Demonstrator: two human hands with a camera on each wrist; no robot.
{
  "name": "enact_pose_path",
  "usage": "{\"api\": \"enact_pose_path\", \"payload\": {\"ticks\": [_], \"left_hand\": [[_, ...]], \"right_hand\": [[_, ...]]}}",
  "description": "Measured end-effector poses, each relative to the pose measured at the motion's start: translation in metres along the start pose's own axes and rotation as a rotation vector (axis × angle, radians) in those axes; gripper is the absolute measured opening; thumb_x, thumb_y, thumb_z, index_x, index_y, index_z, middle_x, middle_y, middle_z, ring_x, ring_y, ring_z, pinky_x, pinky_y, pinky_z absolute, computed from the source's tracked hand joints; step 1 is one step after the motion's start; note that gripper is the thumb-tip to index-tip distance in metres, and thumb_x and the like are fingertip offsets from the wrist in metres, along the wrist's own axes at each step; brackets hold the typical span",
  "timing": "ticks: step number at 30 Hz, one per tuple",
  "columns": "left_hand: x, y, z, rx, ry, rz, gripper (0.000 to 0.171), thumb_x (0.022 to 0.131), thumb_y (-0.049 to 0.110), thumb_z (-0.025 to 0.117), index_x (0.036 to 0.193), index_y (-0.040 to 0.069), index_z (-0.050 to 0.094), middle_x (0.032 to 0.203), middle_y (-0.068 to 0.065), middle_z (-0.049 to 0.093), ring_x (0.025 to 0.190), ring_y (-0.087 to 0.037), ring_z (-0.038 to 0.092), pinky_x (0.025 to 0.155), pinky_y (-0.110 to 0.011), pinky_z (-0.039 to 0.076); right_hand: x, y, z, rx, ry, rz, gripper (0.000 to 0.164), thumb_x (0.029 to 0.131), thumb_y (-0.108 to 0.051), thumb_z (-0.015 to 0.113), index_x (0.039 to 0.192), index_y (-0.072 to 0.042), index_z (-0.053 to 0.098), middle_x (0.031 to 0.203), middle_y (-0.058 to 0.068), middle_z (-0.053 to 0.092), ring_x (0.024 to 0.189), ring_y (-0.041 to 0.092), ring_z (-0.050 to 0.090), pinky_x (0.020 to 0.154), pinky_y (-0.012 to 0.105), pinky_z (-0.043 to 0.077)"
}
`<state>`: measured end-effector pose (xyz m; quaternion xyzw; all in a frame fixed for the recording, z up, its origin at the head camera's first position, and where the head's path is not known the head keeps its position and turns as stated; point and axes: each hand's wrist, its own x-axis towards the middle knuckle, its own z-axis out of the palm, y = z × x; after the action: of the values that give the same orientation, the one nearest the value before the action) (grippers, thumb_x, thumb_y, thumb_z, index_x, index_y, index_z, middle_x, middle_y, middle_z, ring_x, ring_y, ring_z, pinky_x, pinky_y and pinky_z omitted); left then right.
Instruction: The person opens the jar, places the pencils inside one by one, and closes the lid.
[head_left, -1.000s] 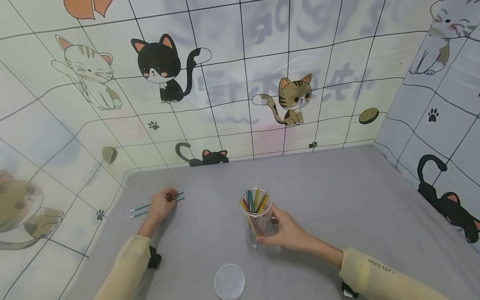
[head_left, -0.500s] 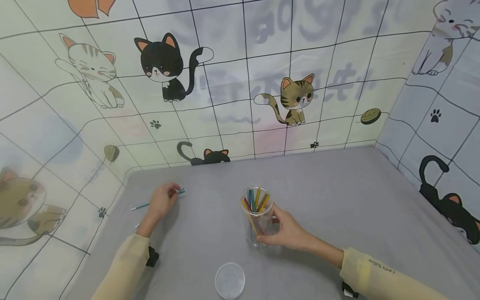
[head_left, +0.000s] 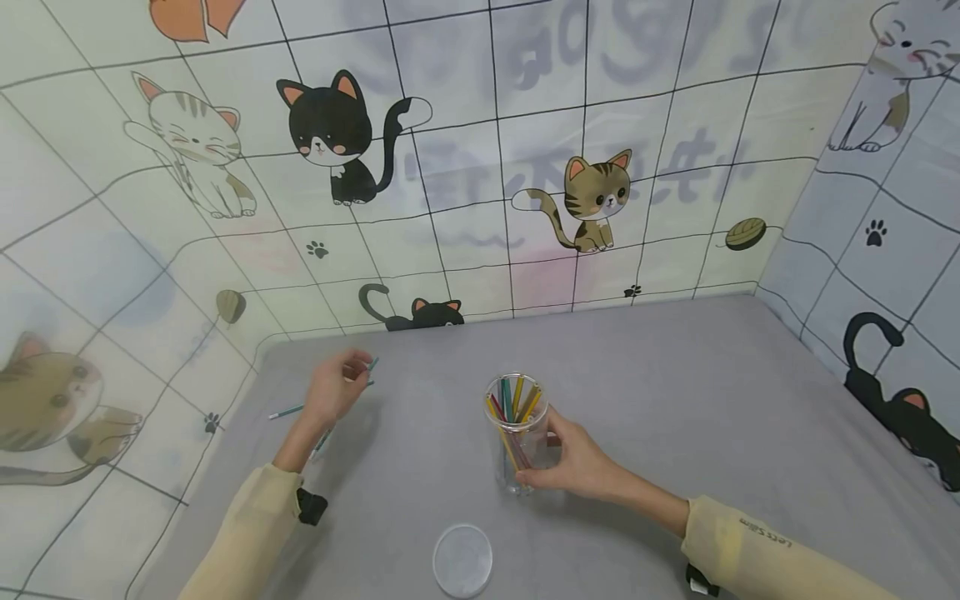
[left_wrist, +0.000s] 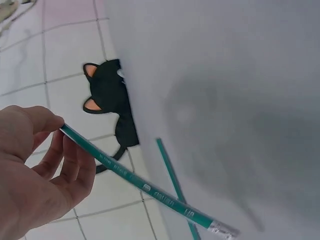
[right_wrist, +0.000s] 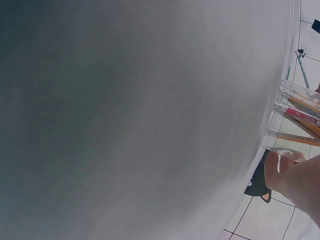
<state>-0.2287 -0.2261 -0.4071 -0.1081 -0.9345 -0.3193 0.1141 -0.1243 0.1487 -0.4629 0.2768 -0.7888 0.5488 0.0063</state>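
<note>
My left hand (head_left: 337, 390) pinches a green pencil (left_wrist: 145, 187) near one end, between thumb and fingers. In the left wrist view its silver ferrule end points down and right, raised over the table. A second green pencil (head_left: 287, 412) lies on the table beneath that hand, partly covered by it. My right hand (head_left: 573, 457) grips the side of a clear jar (head_left: 516, 467) standing upright. Several yellow, red and green pencils (head_left: 514, 402) lean inside the jar, their tops at the rim. In the right wrist view the jar's pencils (right_wrist: 300, 115) show at the right edge.
A round clear lid (head_left: 462, 560) lies flat on the grey cloth-covered table (head_left: 637, 367), in front of the jar. A white sheet (head_left: 465, 167) printed with cats stands as a wall behind the table and along both sides.
My left hand has taken hold of one of the two green pencils, lifting and turning it away from the other. The right hand keeps its grip on the jar.
</note>
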Motion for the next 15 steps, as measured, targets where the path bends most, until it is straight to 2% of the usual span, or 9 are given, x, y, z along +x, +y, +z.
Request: {"api": "enact_pose_path", "payload": {"ticks": [6, 15], "left_hand": [[0.001, 0.018, -0.002, -0.025, -0.001, 0.025, 0.022, 0.089, -0.001, 0.063, 0.111, 0.001, 0.065, 0.101, -0.017, 0.066, 0.095, -0.036, 0.066, 0.073, -0.045, 0.057], [0.002, 0.032, -0.006, -0.081, -0.012, 0.071, 0.022, 0.089, -0.001, 0.064, 0.111, 0.000, 0.065, 0.099, -0.017, 0.065, 0.094, -0.036, 0.066, 0.072, -0.046, 0.056]], "right_hand": [[0.000, 0.001, 0.000, -0.019, 0.001, -0.017, 0.072, 0.075, -0.022, 0.088, 0.135, -0.013, 0.050, 0.126, 0.003, 0.064, 0.114, 0.021, 0.059, 0.091, 0.044, 0.052], [-0.001, -0.001, 0.000, -0.010, -0.001, -0.014, 0.071, 0.075, -0.022, 0.088, 0.135, -0.011, 0.050, 0.126, 0.004, 0.064, 0.115, 0.021, 0.059, 0.092, 0.043, 0.051]]}}
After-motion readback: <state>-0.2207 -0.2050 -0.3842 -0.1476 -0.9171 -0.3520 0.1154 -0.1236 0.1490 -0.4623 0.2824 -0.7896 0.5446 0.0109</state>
